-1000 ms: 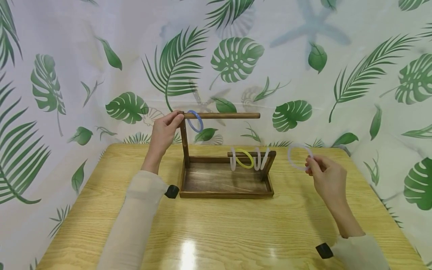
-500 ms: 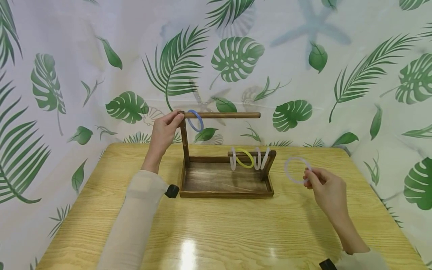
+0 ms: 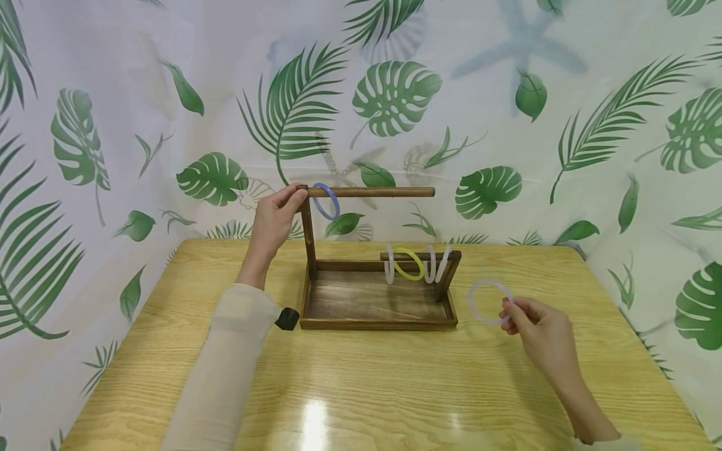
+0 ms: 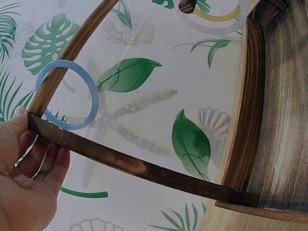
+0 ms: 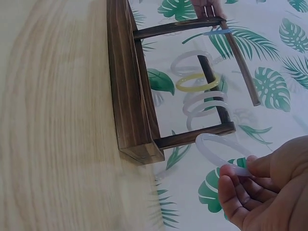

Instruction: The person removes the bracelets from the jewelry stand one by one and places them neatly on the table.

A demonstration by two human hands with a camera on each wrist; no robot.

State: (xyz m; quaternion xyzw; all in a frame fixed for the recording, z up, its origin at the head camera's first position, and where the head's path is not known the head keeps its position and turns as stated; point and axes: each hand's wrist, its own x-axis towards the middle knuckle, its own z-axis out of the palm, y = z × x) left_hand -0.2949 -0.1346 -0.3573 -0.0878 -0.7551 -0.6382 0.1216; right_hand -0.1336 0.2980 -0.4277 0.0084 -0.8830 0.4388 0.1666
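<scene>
Head view shows no brand or writing anywhere, just leaf print on the backdrop. The right hand (image 3: 541,329) pinches a white ring (image 3: 487,302) between thumb and fingertips, held above the table (image 3: 395,388) just right of the wooden stand (image 3: 378,300). The left hand (image 3: 276,216) grips the top corner of the stand, fingers curled on the upper rod (image 3: 378,192) right beside a blue ring (image 3: 327,201) hanging there. A yellow ring (image 3: 408,264) and some white ones sit on the lower rod; how many is hard to tell. Right wrist is cut off at the frame edge.
</scene>
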